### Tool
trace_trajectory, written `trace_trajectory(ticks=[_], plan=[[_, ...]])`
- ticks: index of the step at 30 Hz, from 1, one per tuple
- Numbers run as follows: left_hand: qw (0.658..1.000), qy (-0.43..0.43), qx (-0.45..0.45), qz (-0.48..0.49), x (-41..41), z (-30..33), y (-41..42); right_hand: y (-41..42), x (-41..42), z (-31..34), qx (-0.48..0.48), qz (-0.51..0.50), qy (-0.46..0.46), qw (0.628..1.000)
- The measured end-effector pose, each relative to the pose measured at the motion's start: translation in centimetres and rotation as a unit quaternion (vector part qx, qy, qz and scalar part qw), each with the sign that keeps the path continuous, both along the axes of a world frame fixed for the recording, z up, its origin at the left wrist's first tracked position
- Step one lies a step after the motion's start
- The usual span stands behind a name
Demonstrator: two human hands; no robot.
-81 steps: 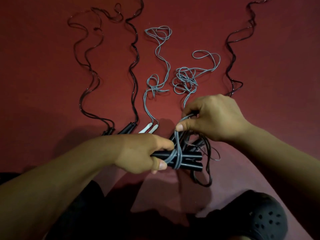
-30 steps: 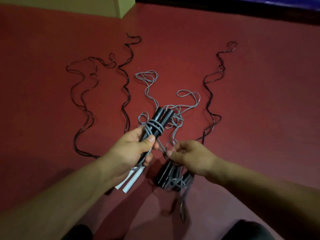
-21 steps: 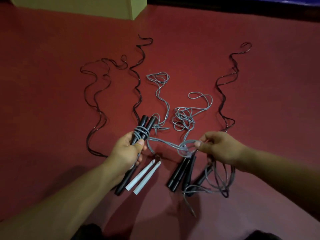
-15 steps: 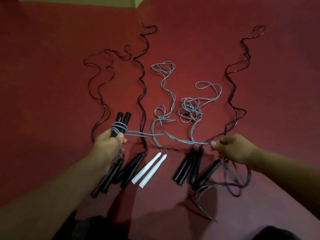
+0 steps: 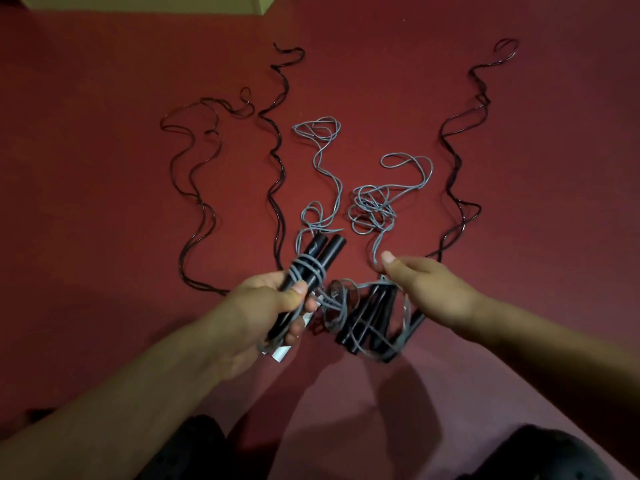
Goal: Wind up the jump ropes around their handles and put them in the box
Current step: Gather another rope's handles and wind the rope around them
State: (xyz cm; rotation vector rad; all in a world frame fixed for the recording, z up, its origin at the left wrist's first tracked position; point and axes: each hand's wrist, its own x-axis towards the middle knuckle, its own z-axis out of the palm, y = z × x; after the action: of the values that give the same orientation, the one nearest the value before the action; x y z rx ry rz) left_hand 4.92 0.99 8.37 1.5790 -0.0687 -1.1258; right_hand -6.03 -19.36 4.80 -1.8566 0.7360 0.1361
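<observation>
My left hand (image 5: 263,310) grips a pair of black handles (image 5: 318,254) that point up and away, with a few turns of grey rope (image 5: 308,268) wound round them. The same grey rope hangs slack in loops (image 5: 341,299) across to my right hand (image 5: 426,289), which pinches it between thumb and fingers. From there it runs up to a loose grey tangle (image 5: 372,209) on the red floor. A corner of a pale yellow-green box (image 5: 138,1) shows at the top left.
More black handles (image 5: 367,317) lie under the slack rope below my right hand. White handles (image 5: 282,353) peek out under my left hand; their grey rope (image 5: 318,133) runs away. Black ropes (image 5: 194,188) (image 5: 460,161) snake left and right. A dark shoe (image 5: 540,455) is at bottom right.
My hands were spread wide with the grey rope stretched between them. Now they have come together near the middle and the rope sags in loops. The view has shifted slightly.
</observation>
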Motion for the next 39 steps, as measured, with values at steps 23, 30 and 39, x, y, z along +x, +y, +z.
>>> trace_trajectory(ticks=[23,30,39], plan=[[0.99,-0.126,0.038,0.048,1.7,-0.9,3.0,5.8,-1.0,0.7,0.059,0.097,0.004,0.994],[0.968,-0.193,0.135,-0.083,1.6,-3.8,3.9,6.1,0.1,1.6,-0.047,0.2,-0.076,0.976],[0.883,-0.328,0.17,-0.291,1.5,-4.3,2.7,5.0,2.4,2.9,-0.252,0.311,-0.108,0.91]])
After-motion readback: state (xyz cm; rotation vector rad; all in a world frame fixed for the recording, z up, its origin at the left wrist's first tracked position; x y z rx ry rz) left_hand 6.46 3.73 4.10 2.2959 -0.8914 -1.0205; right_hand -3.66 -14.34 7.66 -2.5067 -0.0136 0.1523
